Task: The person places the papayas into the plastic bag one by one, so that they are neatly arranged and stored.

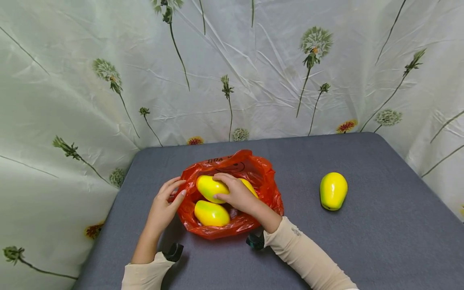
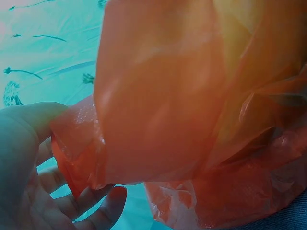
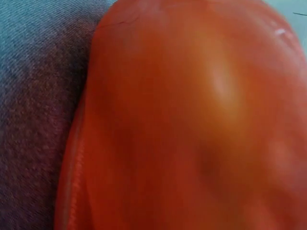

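Observation:
A red plastic bag (image 1: 272, 189) stands on the grey table with its mouth spread wide. Inside it are several yellow mangoes. The right hand (image 1: 240, 195) reaches into the bag and grips one mango (image 1: 208, 187) from its right side, thumb below and fingers over the top. Another mango (image 1: 213, 214) lies just in front of that one; a third mango (image 1: 250, 186) is partly hidden behind the right hand. At the bag's left rim, the left hand (image 1: 164, 207) pinches the plastic, which passes between thumb and fingers in the left wrist view. Red plastic (image 3: 182, 120) fills most of the right wrist view, hiding the right hand.
One more mango (image 1: 333, 191) lies on the table to the right of the bag. The grey padded tabletop (image 1: 377, 245) ends at a pale curtain (image 1: 261, 72) printed with dandelions, which hangs behind it and along both sides.

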The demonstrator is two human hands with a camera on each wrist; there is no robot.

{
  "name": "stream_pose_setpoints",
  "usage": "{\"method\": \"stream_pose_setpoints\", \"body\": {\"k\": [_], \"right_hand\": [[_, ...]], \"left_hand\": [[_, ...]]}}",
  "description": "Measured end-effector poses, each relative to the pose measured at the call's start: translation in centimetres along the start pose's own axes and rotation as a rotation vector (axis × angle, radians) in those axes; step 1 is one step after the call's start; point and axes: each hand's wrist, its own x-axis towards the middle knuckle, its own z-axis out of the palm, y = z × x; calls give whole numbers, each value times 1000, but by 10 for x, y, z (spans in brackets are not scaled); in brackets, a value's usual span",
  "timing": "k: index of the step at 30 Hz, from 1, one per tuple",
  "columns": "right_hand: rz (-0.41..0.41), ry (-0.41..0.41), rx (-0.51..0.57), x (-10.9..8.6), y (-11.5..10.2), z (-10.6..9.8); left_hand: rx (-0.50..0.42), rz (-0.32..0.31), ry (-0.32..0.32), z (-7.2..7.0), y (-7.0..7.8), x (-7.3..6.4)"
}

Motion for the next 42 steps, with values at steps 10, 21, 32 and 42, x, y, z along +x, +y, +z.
{"method": "stream_pose_setpoints", "body": {"k": [10,21,32,42], "right_hand": [[56,-54,-8,2,4,9],[50,-90,-22,3,5,11],[14,-47,0,-1,-1,3],[-150,53,25,-16,-16,-12]], "left_hand": [[-9,3,9,1,-2,0],[-10,5,4,0,-1,-1],[-19,14,9,1,-2,1],[10,14,17,1,-3,1]]}}
